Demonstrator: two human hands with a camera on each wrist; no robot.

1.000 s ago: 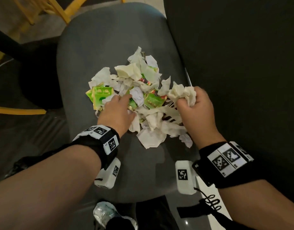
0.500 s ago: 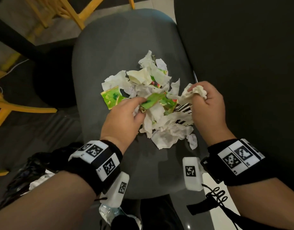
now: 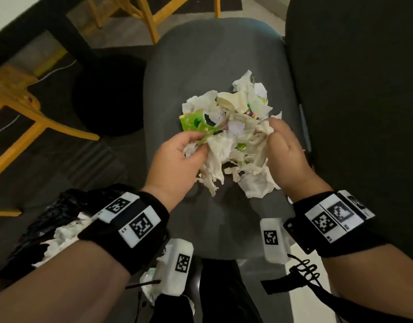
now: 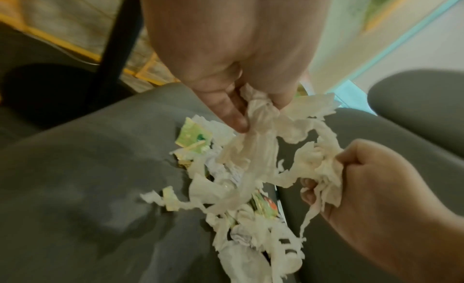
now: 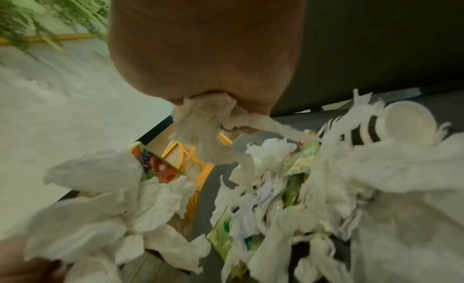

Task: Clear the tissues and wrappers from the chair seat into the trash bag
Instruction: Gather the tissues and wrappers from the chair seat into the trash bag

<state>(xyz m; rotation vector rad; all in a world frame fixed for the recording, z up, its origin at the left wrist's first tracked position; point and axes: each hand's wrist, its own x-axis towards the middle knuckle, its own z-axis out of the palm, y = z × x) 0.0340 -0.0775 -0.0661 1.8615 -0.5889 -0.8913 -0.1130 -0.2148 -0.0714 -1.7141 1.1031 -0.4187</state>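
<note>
Both hands are in the heap of tissues (image 3: 226, 145) and wrappers (image 3: 193, 121) lying on the grey chair seat (image 3: 200, 66), toward its right edge and about midway along it. The left hand (image 3: 177, 159) has its fingers (image 4: 233, 116) curled and pinched on a bunch of white tissue, lifted a little clear of the seat, with torn strips hanging down from it. The right hand (image 3: 284, 155) is balled around another wad of tissue on the heap's right side, fingers (image 4: 308, 194) curled tight into it. Strands of tissue stretch between the two hands. The green wrappers lie at the heap's left side and among the tissue. A black-and-white striped paper cup (image 5: 391, 126) lies tipped over in the heap. The black trash bag (image 3: 49, 224), with white tissue showing in its mouth, sits below the seat's near left corner, under the left forearm.
</note>
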